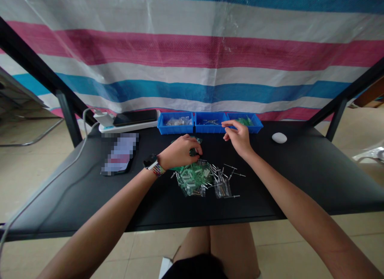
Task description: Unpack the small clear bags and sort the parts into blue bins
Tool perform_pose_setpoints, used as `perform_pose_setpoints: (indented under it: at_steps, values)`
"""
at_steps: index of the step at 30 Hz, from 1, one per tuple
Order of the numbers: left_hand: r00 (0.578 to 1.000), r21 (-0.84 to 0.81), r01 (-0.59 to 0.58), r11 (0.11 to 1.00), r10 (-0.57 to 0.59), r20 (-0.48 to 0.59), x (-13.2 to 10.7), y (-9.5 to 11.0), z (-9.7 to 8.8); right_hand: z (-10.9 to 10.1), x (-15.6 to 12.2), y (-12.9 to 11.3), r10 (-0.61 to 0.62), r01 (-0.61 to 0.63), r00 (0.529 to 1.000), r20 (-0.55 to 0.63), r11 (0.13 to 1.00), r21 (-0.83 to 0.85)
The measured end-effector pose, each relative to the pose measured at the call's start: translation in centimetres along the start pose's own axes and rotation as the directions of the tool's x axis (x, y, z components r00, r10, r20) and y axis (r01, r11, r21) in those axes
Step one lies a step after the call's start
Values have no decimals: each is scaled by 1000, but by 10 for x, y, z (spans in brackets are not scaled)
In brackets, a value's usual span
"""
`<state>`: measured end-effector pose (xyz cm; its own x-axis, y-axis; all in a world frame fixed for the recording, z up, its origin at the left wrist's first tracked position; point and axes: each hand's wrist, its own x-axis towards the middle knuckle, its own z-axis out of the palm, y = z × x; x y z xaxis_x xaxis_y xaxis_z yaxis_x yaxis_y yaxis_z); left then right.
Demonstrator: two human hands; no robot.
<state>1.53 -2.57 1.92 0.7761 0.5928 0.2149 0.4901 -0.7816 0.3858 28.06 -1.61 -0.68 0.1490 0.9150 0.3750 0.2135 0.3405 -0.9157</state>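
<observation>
My left hand (180, 152) rests on the black table (315, 171) with its fingers curled round a small dark-green part (193, 152). My right hand (237, 136) hovers at the front edge of the blue trays, thumb and fingers pinched together; what it holds is too small to make out. In front of both hands lies a pile of small clear bags with green parts (193, 178) and loose metal pins (223, 179). Three blue trays stand in a row: the left tray (175, 129) holds clear bags, the middle tray (210, 128) metal pins, the right tray (255, 128) green parts.
A white power strip (120, 127) with a black phone (135, 117) on it lies at the back left, its cable running off the table. A blurred card (120, 153) lies left of my hand. A white oval object (279, 138) sits at the right. A striped tarp hangs behind.
</observation>
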Motion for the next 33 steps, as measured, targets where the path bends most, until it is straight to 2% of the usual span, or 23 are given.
perform_pose_setpoints:
  at_steps: [7, 13, 20, 23, 28, 33]
  values:
    - [1000, 14, -5, 1000, 5, 18, 1, 6, -2, 6, -8, -4, -34, 35, 998, 48, 999, -16]
    - [999, 67, 23, 997, -21, -27, 2, 8, 5, 10, -12, -10, -53, 53, 997, 58, 999, -9]
    - [999, 56, 31, 998, -32, 6, 3, 14, 2, 12, -15, -9, -62, 63, 994, 94, 998, -5]
    - [998, 42, 60, 997, -59, -23, 3, 14, 5, 15, -17, -9, -62, 63, 991, 116, 998, -3]
    - [984, -161, 85, 983, -108, -139, 4, 13, 10, 18, -22, -12, -65, 64, 985, 158, 998, 10]
    - [937, -422, 66, 904, -201, -285, 5, 16, 5, 21, -27, -17, -3, -12, 974, 225, 998, 64]
